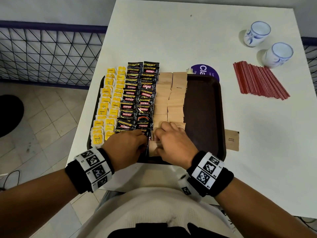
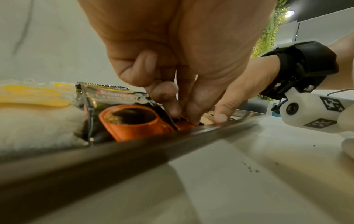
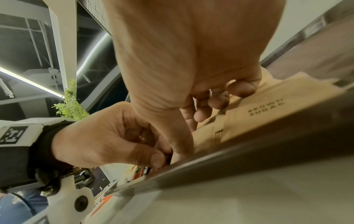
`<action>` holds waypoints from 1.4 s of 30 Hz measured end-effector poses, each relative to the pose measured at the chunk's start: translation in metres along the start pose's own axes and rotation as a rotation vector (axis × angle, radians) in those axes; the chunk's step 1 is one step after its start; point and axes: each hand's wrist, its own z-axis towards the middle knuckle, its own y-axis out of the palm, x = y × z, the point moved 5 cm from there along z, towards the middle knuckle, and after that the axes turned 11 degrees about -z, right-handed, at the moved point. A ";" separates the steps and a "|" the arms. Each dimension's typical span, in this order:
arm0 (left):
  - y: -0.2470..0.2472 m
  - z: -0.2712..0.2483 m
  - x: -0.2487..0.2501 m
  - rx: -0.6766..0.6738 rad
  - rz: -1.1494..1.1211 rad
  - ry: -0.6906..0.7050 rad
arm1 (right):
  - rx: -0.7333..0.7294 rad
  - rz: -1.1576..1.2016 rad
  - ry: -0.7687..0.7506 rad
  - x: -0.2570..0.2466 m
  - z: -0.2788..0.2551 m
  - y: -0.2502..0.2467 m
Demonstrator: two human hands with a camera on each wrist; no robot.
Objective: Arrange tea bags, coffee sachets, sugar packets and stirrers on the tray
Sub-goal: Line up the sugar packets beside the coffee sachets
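A dark brown tray [image 1: 204, 107] holds two columns each of yellow tea bags [image 1: 109, 103], black coffee sachets [image 1: 137, 100] and brown sugar packets [image 1: 169, 100]; its right part is bare. Red stirrers [image 1: 259, 81] lie on the table to the right. Both hands meet at the tray's near rim. My left hand [image 1: 145, 143] pinches the edge of the nearest coffee sachet [image 2: 124, 115]. Beside it, my right hand [image 1: 159, 143] curls over a sugar packet [image 3: 268, 109] with the thumb down along its side. What lies under the palms is hidden.
One loose sugar packet [image 1: 232, 140] lies on the white table just right of the tray. Two white-and-blue cups [image 1: 257, 33] [image 1: 277, 54] stand at the far right. A purple round sticker [image 1: 205, 70] shows behind the tray. A wire railing [image 1: 48, 54] runs left of the table.
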 end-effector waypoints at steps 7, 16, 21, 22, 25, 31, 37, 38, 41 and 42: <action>0.001 0.001 0.000 -0.012 -0.023 -0.037 | 0.003 0.048 0.012 0.001 0.002 -0.001; 0.001 0.009 0.010 0.017 -0.052 -0.113 | 0.002 0.066 0.017 0.001 0.001 -0.004; 0.002 0.013 0.011 -0.031 -0.125 -0.153 | 0.005 0.099 0.018 0.001 0.000 -0.004; 0.001 0.014 0.010 -0.038 -0.168 -0.170 | 0.006 0.122 0.017 0.002 0.000 -0.004; -0.002 0.016 0.005 -0.042 -0.311 -0.213 | 0.036 0.262 0.023 0.007 -0.002 -0.009; -0.012 0.014 0.001 -0.042 -0.459 -0.306 | 0.187 0.547 0.010 0.023 -0.007 -0.023; -0.020 0.013 0.003 -0.078 -0.485 -0.356 | 0.225 0.574 0.010 0.040 -0.013 -0.025; -0.021 0.012 0.003 -0.080 -0.485 -0.365 | 0.216 0.557 0.015 0.043 -0.014 -0.024; -0.022 0.012 0.000 -0.097 -0.477 -0.377 | 0.170 0.510 0.011 0.050 -0.020 -0.020; -0.023 0.012 0.000 -0.104 -0.475 -0.377 | 0.153 0.486 0.000 0.051 -0.023 -0.019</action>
